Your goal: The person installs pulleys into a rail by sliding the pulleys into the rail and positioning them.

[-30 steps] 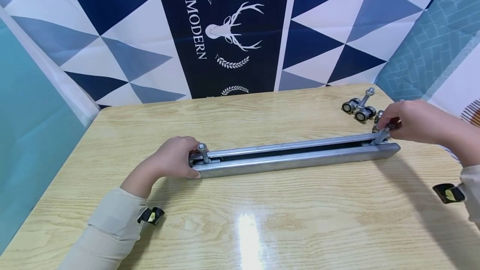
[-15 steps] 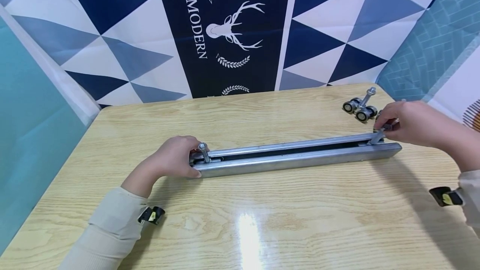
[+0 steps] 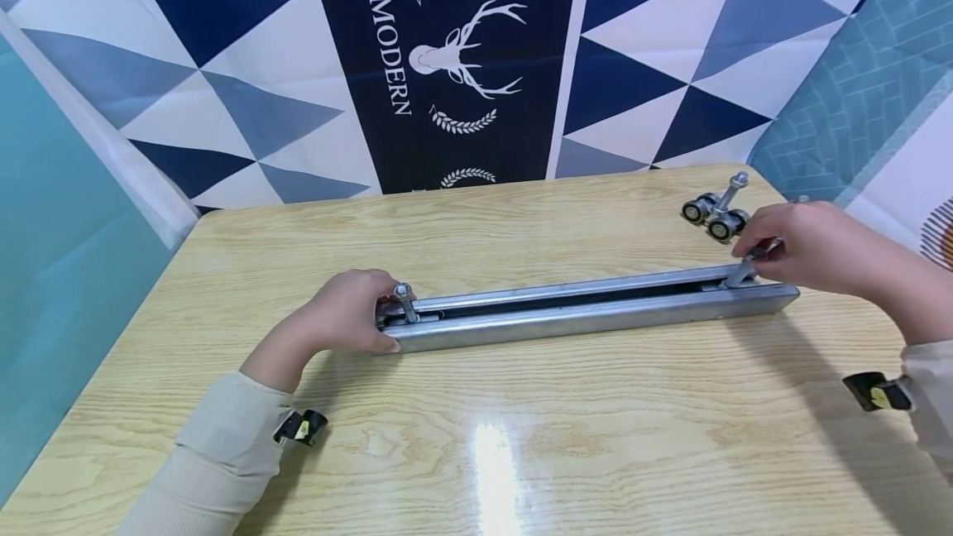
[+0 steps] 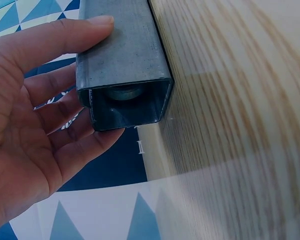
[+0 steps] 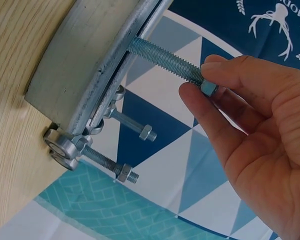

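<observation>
A grey metal channel rail [image 3: 588,321] lies across the table with its slot upward. My left hand [image 3: 346,313] grips its left end, thumb on the front wall and fingers behind. In the left wrist view, a round wheel [image 4: 125,93] shows inside the rail's open end. A threaded bolt [image 3: 404,303] stands out of the slot beside that hand. My right hand [image 3: 826,246] pinches the nut end of another bolt [image 5: 165,60] between thumb and fingers. This bolt rises from the slot near the right end; whatever it carries inside the rail is hidden.
A roller trolley [image 3: 718,212] with black-rimmed wheels and an upright bolt sits at the table's back right. The right wrist view shows a second trolley [image 5: 62,143] near the rail's end. A patterned cloth [image 3: 462,64] hangs behind the wooden table [image 3: 581,428].
My right hand has moved a little left along the rail, and the pinched bolt has slid with it in the slot. My left hand and the rail stay nearly still.
</observation>
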Demonstrator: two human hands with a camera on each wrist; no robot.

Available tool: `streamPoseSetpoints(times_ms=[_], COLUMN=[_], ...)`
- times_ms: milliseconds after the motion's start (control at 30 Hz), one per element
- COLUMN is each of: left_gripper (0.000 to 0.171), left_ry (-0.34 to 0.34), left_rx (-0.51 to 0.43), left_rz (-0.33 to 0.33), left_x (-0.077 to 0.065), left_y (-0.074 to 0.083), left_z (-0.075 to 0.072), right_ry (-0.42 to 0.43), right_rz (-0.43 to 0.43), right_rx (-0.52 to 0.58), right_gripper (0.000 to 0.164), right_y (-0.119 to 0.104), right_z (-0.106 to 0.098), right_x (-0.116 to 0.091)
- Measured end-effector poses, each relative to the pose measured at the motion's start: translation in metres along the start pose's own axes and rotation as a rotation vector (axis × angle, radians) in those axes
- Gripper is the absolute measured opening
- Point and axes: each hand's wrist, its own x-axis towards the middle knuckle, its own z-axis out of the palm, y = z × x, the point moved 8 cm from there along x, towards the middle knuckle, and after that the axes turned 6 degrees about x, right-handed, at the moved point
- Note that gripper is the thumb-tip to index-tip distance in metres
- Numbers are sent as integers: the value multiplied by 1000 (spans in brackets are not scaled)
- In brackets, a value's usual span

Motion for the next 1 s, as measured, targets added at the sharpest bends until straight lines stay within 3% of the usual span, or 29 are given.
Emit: streamPoseSetpoints(times_ms=[667,1000], left_gripper=[53,53], left_ry=[5,4], left_rx=[13,2], left_rz=[-7,2], left_x=[0,-1], left_y=[0,1], left_z=[0,-1], right_ry=[19,-6], right_rz=[-93,-42], right_rx=[-11,38], right_gripper=[28,28], right_y=[-14,-18], right_z=[2,6], right_x=[4,6])
